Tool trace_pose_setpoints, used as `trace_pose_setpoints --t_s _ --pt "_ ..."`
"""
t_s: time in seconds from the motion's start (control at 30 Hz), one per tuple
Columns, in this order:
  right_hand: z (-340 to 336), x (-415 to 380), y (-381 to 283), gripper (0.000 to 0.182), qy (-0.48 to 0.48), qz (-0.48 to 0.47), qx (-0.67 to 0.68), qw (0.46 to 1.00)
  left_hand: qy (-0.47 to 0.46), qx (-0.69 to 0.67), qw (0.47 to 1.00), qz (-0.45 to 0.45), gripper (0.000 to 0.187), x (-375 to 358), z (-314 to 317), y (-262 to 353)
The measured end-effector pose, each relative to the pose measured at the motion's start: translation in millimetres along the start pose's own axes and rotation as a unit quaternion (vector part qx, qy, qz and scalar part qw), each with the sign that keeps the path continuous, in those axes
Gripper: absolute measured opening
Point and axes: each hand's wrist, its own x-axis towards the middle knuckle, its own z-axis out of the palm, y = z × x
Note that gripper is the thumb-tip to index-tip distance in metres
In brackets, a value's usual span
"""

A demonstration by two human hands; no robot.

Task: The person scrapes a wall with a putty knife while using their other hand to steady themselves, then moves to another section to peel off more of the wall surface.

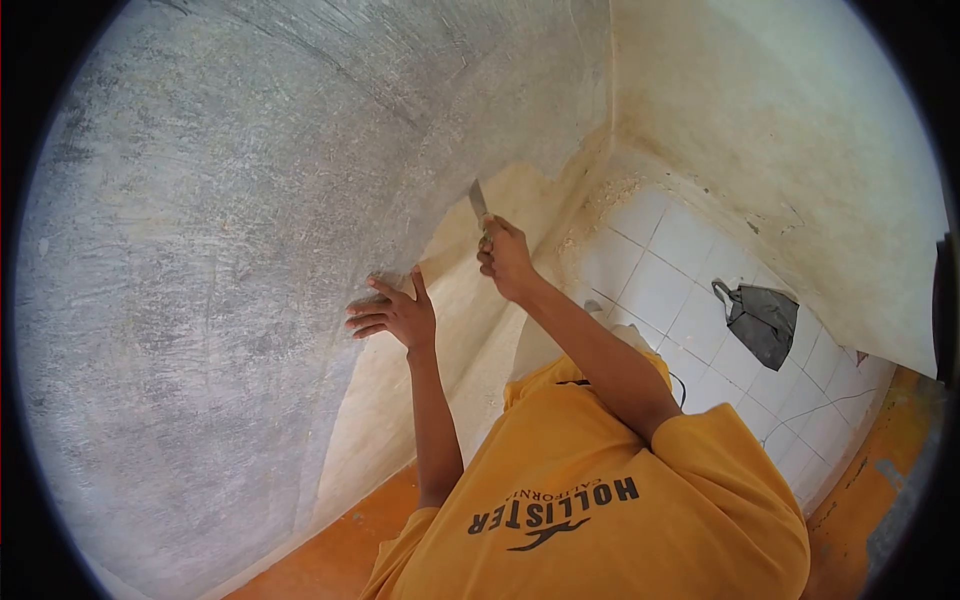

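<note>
In the head view, my right hand (508, 258) is closed around the handle of a scraper (477, 198). Its flat metal blade points up and meets the wall at the edge between the grey rough coating (230, 240) and a cream-coloured bare patch (465, 240). To the left, my left hand (395, 315) rests against the wall near the same edge, its fingers spread and holding nothing. Most of the scraper's handle is hidden inside my fist.
A dark grey bag (765, 325) with a strap lies on the white tiled floor (690, 275). Crumbled debris (600, 205) gathers in the corner. A second, stained wall (760, 110) rises at the right. A thin cable (815, 410) crosses the tiles, and orange flooring (335, 555) shows below.
</note>
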Motion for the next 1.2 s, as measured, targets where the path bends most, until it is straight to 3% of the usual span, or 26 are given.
trace_pose_setpoints --t_s 0.13,0.27,0.47,0.6,0.9,1.0,1.13,1.17,1.2 --pt "-10 36 4 0.015 0.053 -0.047 0.013 0.997 -0.004 0.004 1.000 0.003 0.111 2 -1 -3" --pt "-5 13 -4 0.013 0.016 -0.010 -0.001 1.000 -0.001 -0.003 1.000 0.002 0.111 1 -3 -1" --pt "-34 56 -7 0.012 0.028 -0.037 0.018 0.999 0.000 -0.006 1.000 0.005 0.113 1 -4 0" --pt "-11 19 -12 0.015 0.006 -0.008 -0.007 1.000 0.010 0.028 0.999 0.012 0.116 3 -1 -2" --pt "-21 41 -8 0.015 0.042 -0.049 -0.019 0.998 0.017 0.044 0.999 0.015 0.119 2 0 -1" --pt "-33 43 -14 0.019 0.003 -0.032 -0.017 0.999 0.015 0.047 0.999 0.009 0.121 1 0 1" --pt "-21 36 -8 0.018 0.035 -0.050 -0.021 0.998 0.018 0.055 0.998 0.017 0.122 4 1 -2" --pt "-30 58 -11 0.018 0.086 -0.050 -0.004 0.995 0.017 0.053 0.998 0.016 0.122 1 0 -1" --pt "-38 57 -12 0.018 0.062 -0.047 -0.013 0.997 0.020 0.052 0.998 0.016 0.122 -2 0 -1"
